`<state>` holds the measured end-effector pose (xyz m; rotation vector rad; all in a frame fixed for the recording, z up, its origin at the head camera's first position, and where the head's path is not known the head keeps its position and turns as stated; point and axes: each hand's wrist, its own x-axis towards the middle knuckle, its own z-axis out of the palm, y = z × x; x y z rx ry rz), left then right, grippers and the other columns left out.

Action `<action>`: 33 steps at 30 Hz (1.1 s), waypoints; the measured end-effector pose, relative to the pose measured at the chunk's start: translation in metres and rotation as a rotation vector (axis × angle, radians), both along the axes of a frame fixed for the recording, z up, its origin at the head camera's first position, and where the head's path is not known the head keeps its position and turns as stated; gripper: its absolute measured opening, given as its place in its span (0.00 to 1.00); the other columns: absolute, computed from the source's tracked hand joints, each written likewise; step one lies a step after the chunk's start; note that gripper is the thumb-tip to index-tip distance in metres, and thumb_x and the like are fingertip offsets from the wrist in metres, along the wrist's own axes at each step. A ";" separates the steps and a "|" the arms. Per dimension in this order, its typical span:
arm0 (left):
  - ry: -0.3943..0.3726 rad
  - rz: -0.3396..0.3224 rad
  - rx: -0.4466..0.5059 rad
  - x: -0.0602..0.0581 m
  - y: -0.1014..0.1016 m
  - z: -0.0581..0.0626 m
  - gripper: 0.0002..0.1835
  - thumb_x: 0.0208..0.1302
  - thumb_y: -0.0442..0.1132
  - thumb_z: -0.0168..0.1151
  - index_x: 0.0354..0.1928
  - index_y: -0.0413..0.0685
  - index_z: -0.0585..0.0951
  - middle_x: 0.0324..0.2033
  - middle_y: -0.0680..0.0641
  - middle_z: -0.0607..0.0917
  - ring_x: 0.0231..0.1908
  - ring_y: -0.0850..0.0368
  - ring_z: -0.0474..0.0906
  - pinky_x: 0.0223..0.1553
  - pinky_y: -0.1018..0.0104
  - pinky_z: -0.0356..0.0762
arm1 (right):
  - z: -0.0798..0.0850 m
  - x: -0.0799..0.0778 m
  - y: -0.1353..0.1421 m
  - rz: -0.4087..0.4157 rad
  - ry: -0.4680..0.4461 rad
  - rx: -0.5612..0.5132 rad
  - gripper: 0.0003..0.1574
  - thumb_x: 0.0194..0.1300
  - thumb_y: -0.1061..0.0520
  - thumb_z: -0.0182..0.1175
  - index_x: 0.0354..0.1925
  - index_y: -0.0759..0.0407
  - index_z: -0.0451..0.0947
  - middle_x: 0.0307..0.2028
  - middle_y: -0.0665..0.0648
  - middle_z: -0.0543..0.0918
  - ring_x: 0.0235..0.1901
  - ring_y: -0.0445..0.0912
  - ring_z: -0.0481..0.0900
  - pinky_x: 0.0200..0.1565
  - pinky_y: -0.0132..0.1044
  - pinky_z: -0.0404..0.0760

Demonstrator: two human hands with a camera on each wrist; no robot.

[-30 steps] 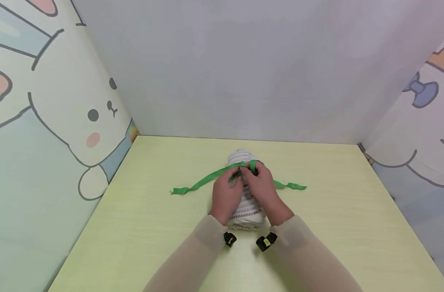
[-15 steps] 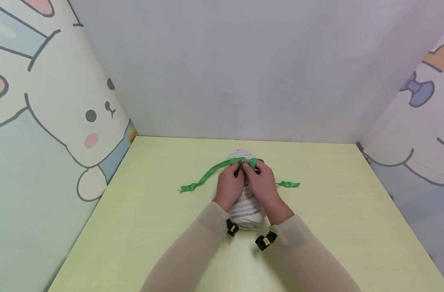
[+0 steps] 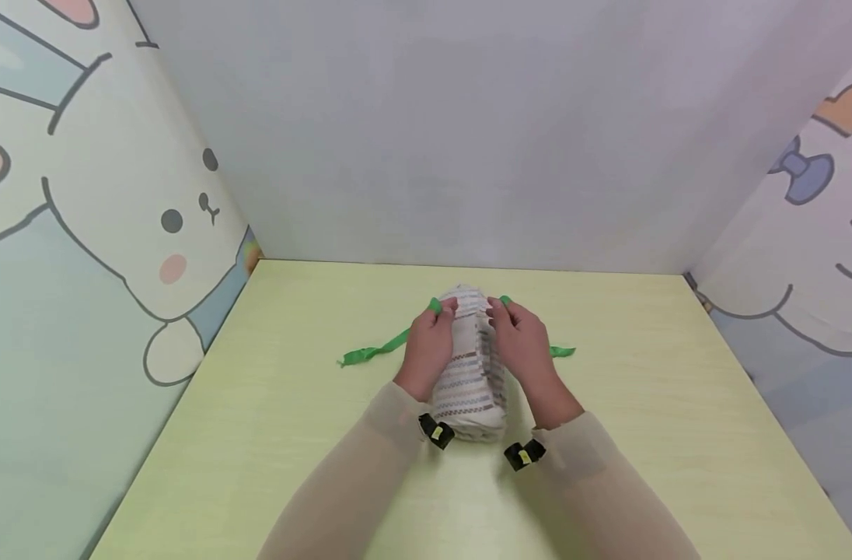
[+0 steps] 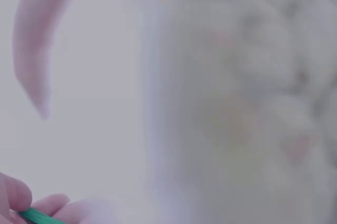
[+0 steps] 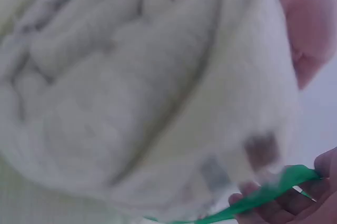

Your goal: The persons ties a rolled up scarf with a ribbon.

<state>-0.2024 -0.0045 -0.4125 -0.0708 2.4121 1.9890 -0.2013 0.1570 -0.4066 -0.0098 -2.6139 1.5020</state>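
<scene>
A rolled towel (image 3: 462, 389), white with grey and brown stripes, lies lengthwise on the table between my hands. My left hand (image 3: 427, 348) stands over its left side and pinches a green ribbon (image 3: 375, 353), whose tail trails left onto the table. On the other side, my right hand (image 3: 526, 346) pinches the ribbon too, and a short tail shows past the wrist. The left wrist view catches a piece of green ribbon (image 4: 43, 217) between fingers. Close up in the right wrist view is the towel's coiled end (image 5: 116, 92), with the ribbon passing beside or under it; which is unclear.
The pale yellow table (image 3: 629, 373) extends around the towel. A plain grey wall (image 3: 468, 140) rises behind it. Cartoon-printed panels (image 3: 118, 233) stand along both sides. Small black wrist cameras (image 3: 437, 432) sit at the cuffs.
My hands were close together over the towel, working at the ribbon; they have parted to left and right, each with ribbon in its fingers. The towel's striped top now shows between them.
</scene>
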 end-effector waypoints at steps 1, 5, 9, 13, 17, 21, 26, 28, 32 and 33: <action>-0.005 0.005 0.011 0.001 -0.002 0.003 0.25 0.84 0.52 0.40 0.71 0.49 0.75 0.67 0.53 0.78 0.70 0.54 0.69 0.70 0.55 0.65 | 0.002 -0.001 0.003 -0.005 -0.016 0.019 0.32 0.83 0.39 0.43 0.62 0.59 0.80 0.54 0.59 0.86 0.53 0.56 0.84 0.46 0.51 0.81; -0.015 0.047 0.022 0.001 -0.008 0.010 0.25 0.84 0.51 0.41 0.70 0.48 0.76 0.66 0.51 0.79 0.68 0.52 0.71 0.69 0.53 0.66 | 0.009 -0.003 0.015 -0.036 -0.052 0.096 0.34 0.84 0.38 0.40 0.60 0.61 0.80 0.53 0.61 0.87 0.52 0.58 0.83 0.40 0.47 0.78; -0.018 0.084 0.031 0.002 -0.015 0.014 0.25 0.84 0.52 0.40 0.70 0.50 0.77 0.65 0.51 0.80 0.67 0.52 0.72 0.69 0.52 0.66 | 0.013 -0.006 0.027 -0.071 -0.050 0.129 0.36 0.83 0.37 0.39 0.54 0.61 0.81 0.47 0.62 0.87 0.37 0.58 0.81 0.33 0.42 0.74; -0.003 0.078 0.065 0.001 -0.023 0.012 0.25 0.85 0.52 0.40 0.70 0.49 0.77 0.64 0.48 0.81 0.66 0.52 0.75 0.69 0.52 0.66 | 0.011 -0.010 0.035 -0.067 -0.070 0.006 0.36 0.83 0.36 0.39 0.58 0.59 0.81 0.45 0.63 0.87 0.36 0.53 0.86 0.38 0.39 0.82; -0.072 0.056 0.244 0.000 -0.027 0.009 0.25 0.85 0.51 0.41 0.71 0.45 0.74 0.63 0.43 0.81 0.64 0.49 0.77 0.67 0.50 0.69 | 0.008 -0.011 0.036 -0.063 -0.143 -0.322 0.37 0.83 0.37 0.39 0.68 0.61 0.74 0.54 0.67 0.85 0.52 0.54 0.86 0.52 0.40 0.83; -0.171 0.051 0.614 0.000 -0.028 0.004 0.26 0.85 0.48 0.41 0.74 0.43 0.70 0.67 0.39 0.76 0.68 0.45 0.73 0.70 0.50 0.65 | 0.008 -0.008 0.033 -0.081 -0.233 -0.720 0.36 0.85 0.41 0.37 0.75 0.63 0.65 0.66 0.69 0.76 0.63 0.53 0.79 0.63 0.41 0.75; -0.166 0.059 0.916 0.000 -0.023 -0.001 0.27 0.85 0.46 0.37 0.76 0.41 0.64 0.70 0.36 0.70 0.72 0.43 0.66 0.73 0.55 0.58 | 0.009 -0.003 0.026 -0.105 -0.284 -1.070 0.34 0.86 0.46 0.35 0.79 0.62 0.56 0.73 0.67 0.67 0.70 0.53 0.70 0.69 0.40 0.67; -0.151 0.065 0.962 0.000 -0.020 -0.001 0.27 0.85 0.46 0.37 0.77 0.39 0.62 0.71 0.36 0.69 0.72 0.44 0.64 0.73 0.57 0.58 | 0.008 -0.002 0.023 -0.113 -0.274 -1.141 0.34 0.86 0.47 0.35 0.79 0.62 0.55 0.74 0.67 0.66 0.71 0.53 0.69 0.70 0.40 0.66; -0.118 0.053 1.004 0.000 -0.015 -0.001 0.27 0.85 0.44 0.36 0.78 0.38 0.58 0.74 0.36 0.64 0.74 0.44 0.60 0.74 0.58 0.55 | 0.007 0.001 0.015 -0.095 -0.237 -1.204 0.31 0.86 0.53 0.36 0.79 0.63 0.56 0.74 0.67 0.65 0.71 0.53 0.69 0.71 0.41 0.63; -0.114 0.046 1.009 -0.001 -0.013 -0.001 0.27 0.85 0.44 0.36 0.78 0.38 0.58 0.74 0.36 0.63 0.75 0.45 0.59 0.75 0.58 0.54 | 0.007 0.001 0.014 -0.084 -0.231 -1.206 0.30 0.86 0.55 0.36 0.79 0.63 0.55 0.74 0.66 0.65 0.72 0.52 0.68 0.72 0.41 0.62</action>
